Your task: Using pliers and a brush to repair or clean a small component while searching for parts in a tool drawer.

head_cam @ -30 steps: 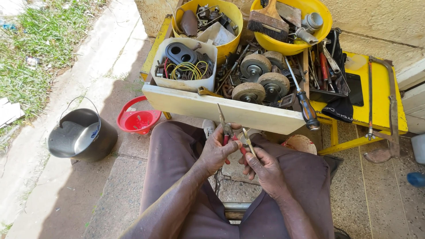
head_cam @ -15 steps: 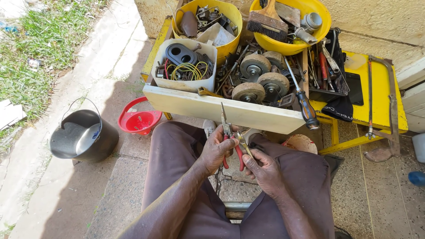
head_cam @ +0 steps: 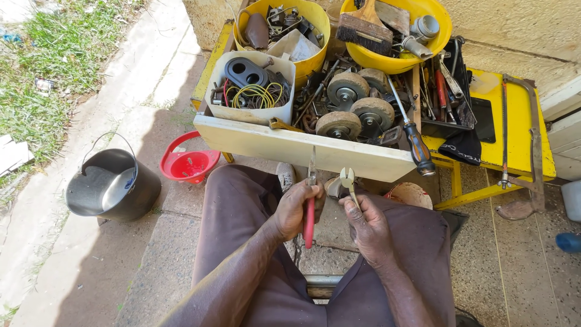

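Observation:
My left hand (head_cam: 295, 208) grips a pair of long-nose pliers with red handles (head_cam: 310, 209); the thin jaws point up toward the tray edge. My right hand (head_cam: 366, 221) holds a small shiny metal wrench-like part (head_cam: 348, 180) upright between thumb and fingers. Both hands are close together above my lap, between my knees in brown trousers. A small dark piece lies between the two hands, too small to tell what it is.
A cream-edged tool tray (head_cam: 302, 147) holds grinding wheels (head_cam: 353, 111), a screwdriver (head_cam: 411, 133), a white box of wires (head_cam: 249, 91) and two yellow bowls (head_cam: 315, 24) of tools. A hacksaw (head_cam: 532, 127) lies on the yellow stand. A black bucket (head_cam: 112, 184) and red basin (head_cam: 189, 163) sit left.
The pliers have swung from tilted to nearly upright in my left hand. My right hand has lifted the small metal part higher, and the hands have drawn slightly apart.

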